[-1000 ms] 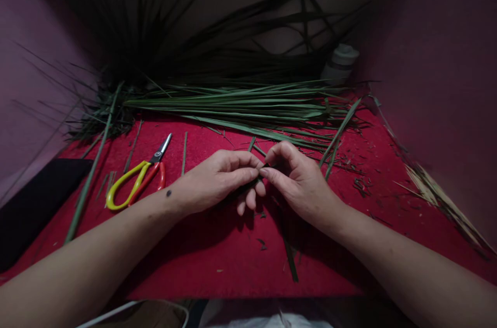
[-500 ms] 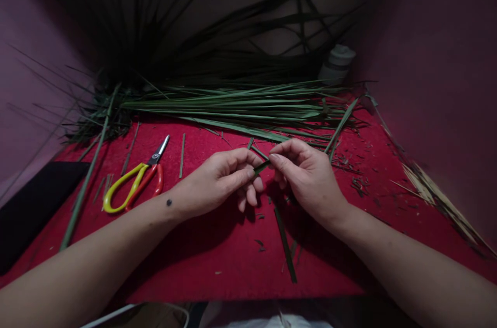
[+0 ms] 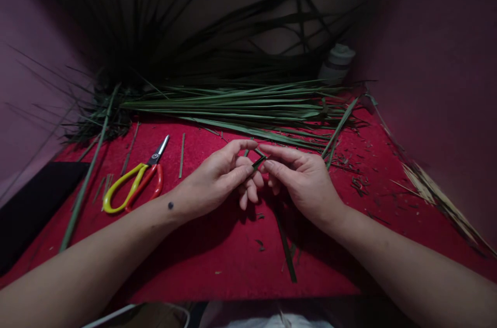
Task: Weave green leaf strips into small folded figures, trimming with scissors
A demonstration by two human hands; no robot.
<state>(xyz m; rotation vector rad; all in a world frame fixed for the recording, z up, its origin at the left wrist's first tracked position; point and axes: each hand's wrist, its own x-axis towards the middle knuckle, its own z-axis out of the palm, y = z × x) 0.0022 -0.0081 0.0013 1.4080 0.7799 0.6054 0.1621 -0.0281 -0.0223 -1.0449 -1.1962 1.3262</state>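
Note:
A short dark-green leaf strip (image 3: 258, 163) spans the small gap between my two hands above the red cloth (image 3: 186, 261). My left hand (image 3: 229, 173) pinches one end between thumb and fingers, its lower fingers curled loosely below. At the other end, the thumb of my right hand (image 3: 298, 175) presses the strip, while its index finger stretches forward to near my left index fingertip. Part of the strip is hidden by the fingers. Another green strip (image 3: 286, 250) lies on the cloth below my right hand.
Scissors (image 3: 153, 160) with yellow and red handles lie left of my left hand. Long green leaves (image 3: 233, 105) stretch across the back, near a white bottle (image 3: 337, 64). A black flat object (image 3: 39, 204) lies at left, pale dry strips (image 3: 435, 193) at right, leaf scraps (image 3: 359, 185) nearby.
My hands have come closer together. My right index finger has straightened toward the left one, and less of the strip shows between them.

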